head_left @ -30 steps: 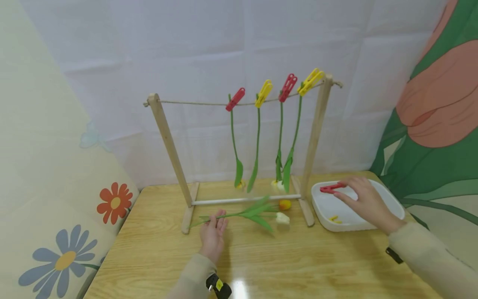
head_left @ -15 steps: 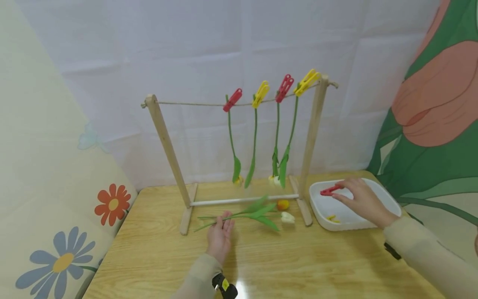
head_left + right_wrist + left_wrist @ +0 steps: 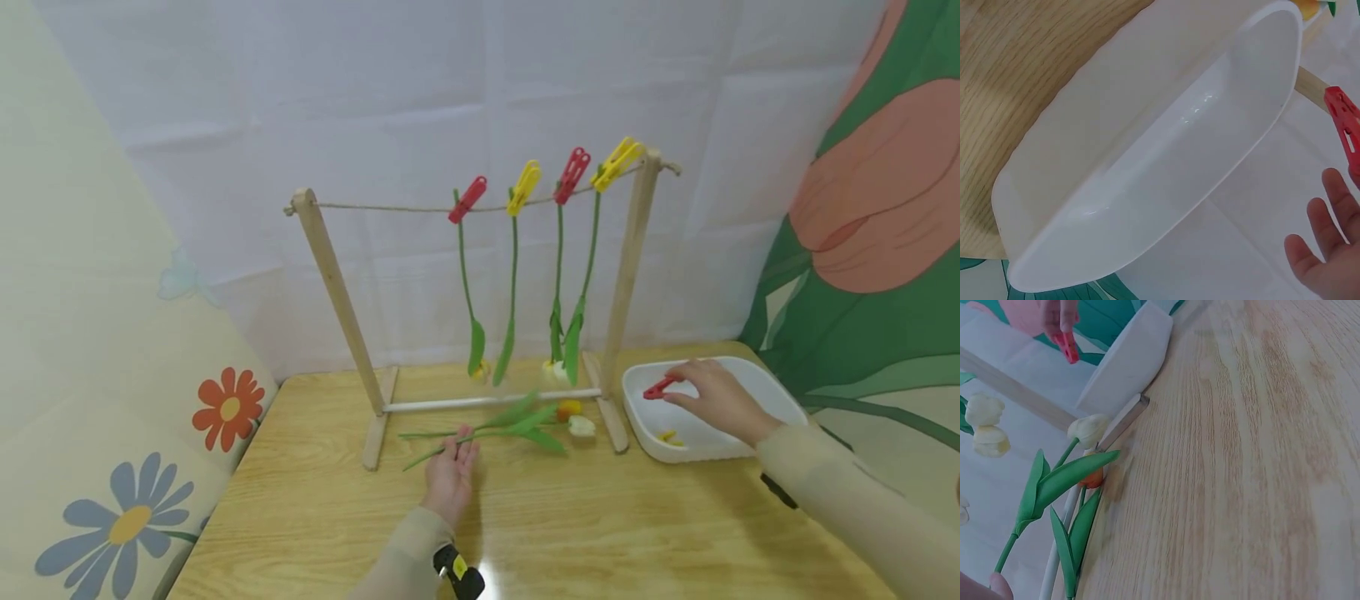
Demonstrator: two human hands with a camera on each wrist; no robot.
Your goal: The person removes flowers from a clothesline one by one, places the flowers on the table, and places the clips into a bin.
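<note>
My left hand (image 3: 450, 479) pinches the green stem of a white tulip (image 3: 581, 427) between thumb and fingers, low over the table's front part. In the left wrist view the white tulip (image 3: 1089, 430) points toward the tray, its leaves spread. An orange-yellow tulip (image 3: 567, 409) lies just behind it, its stem passing near my left fingertips. My right hand (image 3: 716, 402) pinches a red clothespin (image 3: 657, 388) above the white tray (image 3: 720, 454). In the right wrist view the red clothespin (image 3: 1344, 122) shows at the right edge, with the other fingers spread apart.
A wooden rack (image 3: 330, 292) carries a rope (image 3: 382, 207), from which several tulips hang head-down by red and yellow clothespins (image 3: 524, 188). Yellow clothespins (image 3: 670, 438) lie inside the tray. The rack's white bottom bar (image 3: 442, 405) runs behind the loose tulips on the wooden table (image 3: 570, 517).
My left hand has shifted right, taking the white tulip along with it. My right hand has moved slightly left and down, and the red clothespin is tilted more.
</note>
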